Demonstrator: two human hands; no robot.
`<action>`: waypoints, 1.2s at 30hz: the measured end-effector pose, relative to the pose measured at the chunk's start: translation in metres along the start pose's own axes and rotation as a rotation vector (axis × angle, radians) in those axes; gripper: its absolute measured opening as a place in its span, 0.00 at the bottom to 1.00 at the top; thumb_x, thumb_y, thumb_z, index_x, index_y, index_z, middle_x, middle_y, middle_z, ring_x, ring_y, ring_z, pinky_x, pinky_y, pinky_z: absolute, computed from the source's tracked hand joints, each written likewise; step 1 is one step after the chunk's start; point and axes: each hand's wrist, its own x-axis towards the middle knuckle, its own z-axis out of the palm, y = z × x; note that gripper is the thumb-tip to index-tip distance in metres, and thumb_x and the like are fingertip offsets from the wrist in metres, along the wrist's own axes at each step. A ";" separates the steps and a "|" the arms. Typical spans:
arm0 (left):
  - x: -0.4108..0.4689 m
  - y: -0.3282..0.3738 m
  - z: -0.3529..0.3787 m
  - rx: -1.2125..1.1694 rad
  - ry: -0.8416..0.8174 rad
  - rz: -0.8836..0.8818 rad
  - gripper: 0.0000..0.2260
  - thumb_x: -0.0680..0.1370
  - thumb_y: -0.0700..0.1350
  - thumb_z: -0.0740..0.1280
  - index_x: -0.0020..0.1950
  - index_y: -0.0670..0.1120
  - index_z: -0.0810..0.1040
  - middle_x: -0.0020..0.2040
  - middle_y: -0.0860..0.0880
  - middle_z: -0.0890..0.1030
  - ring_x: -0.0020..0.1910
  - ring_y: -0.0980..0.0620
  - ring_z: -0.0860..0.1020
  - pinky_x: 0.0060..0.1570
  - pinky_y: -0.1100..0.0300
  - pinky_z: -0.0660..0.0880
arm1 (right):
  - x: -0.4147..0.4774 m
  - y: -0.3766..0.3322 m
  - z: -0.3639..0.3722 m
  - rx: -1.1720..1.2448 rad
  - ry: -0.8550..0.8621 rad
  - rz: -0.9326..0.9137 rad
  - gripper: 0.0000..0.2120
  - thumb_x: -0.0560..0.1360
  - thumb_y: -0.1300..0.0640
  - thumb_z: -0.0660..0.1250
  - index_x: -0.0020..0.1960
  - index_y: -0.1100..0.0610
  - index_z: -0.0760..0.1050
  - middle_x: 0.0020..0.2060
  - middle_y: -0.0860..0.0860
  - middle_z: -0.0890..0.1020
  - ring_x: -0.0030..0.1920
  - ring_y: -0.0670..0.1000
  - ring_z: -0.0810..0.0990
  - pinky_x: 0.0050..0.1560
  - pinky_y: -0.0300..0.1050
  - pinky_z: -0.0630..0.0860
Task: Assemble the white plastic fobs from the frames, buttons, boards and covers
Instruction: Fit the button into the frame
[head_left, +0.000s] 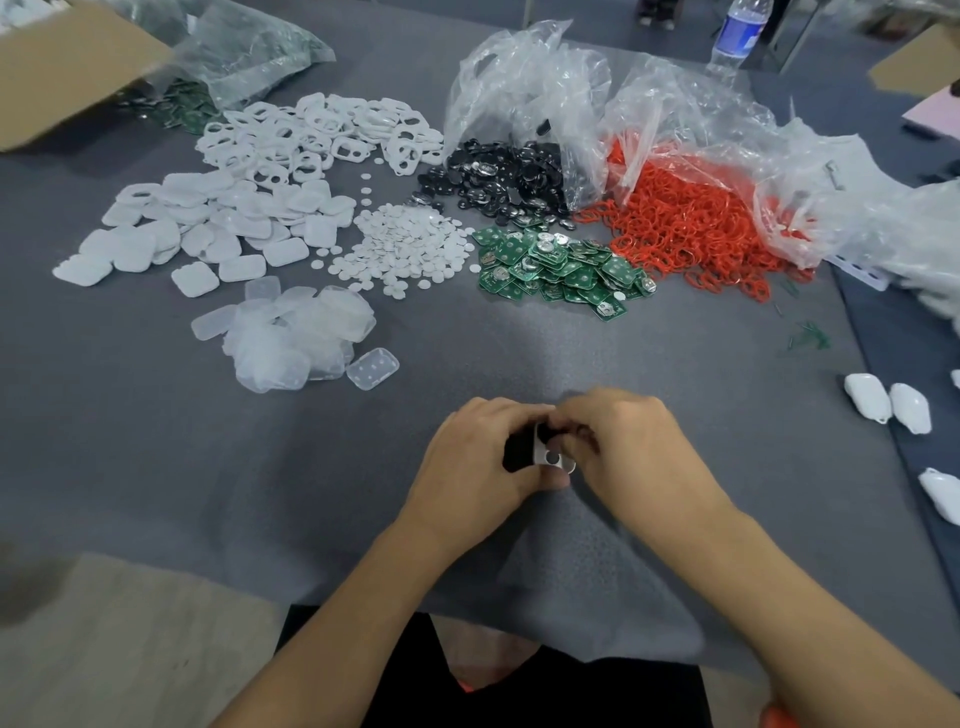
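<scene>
Both hands meet low in the middle over the grey mat. My left hand (480, 457) and my right hand (631, 447) together hold a small white fob part (555, 459) with a round hole; fingers hide most of it. Farther back lie piles of white frames (322, 132), white covers (208, 228), small white round buttons (400, 241), clear covers (296, 332) and green boards (556, 265).
Black coin-shaped parts (498, 182) and red rings (685, 223) spill from clear plastic bags. Finished white fobs (883, 402) lie at the right edge. A cardboard box (57, 67) sits far left, a water bottle (737, 31) far back.
</scene>
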 end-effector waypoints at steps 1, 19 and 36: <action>0.000 0.000 0.000 0.002 0.000 0.003 0.23 0.70 0.58 0.78 0.64 0.59 0.80 0.56 0.60 0.82 0.55 0.59 0.73 0.58 0.58 0.71 | -0.001 0.000 0.000 -0.007 -0.004 -0.002 0.07 0.71 0.65 0.72 0.47 0.56 0.82 0.39 0.51 0.82 0.41 0.56 0.80 0.42 0.54 0.77; 0.000 -0.001 0.001 0.001 0.006 0.024 0.24 0.70 0.59 0.77 0.65 0.57 0.80 0.56 0.59 0.82 0.55 0.56 0.75 0.58 0.53 0.73 | -0.005 -0.006 0.003 -0.028 0.023 0.029 0.07 0.72 0.65 0.71 0.49 0.58 0.82 0.42 0.52 0.81 0.44 0.58 0.79 0.43 0.52 0.77; 0.001 0.000 -0.001 0.014 -0.005 0.050 0.25 0.71 0.58 0.78 0.66 0.55 0.81 0.57 0.58 0.83 0.55 0.55 0.76 0.57 0.58 0.71 | 0.000 -0.009 0.005 0.017 -0.002 0.206 0.07 0.71 0.62 0.73 0.48 0.54 0.83 0.42 0.48 0.76 0.45 0.54 0.79 0.48 0.47 0.76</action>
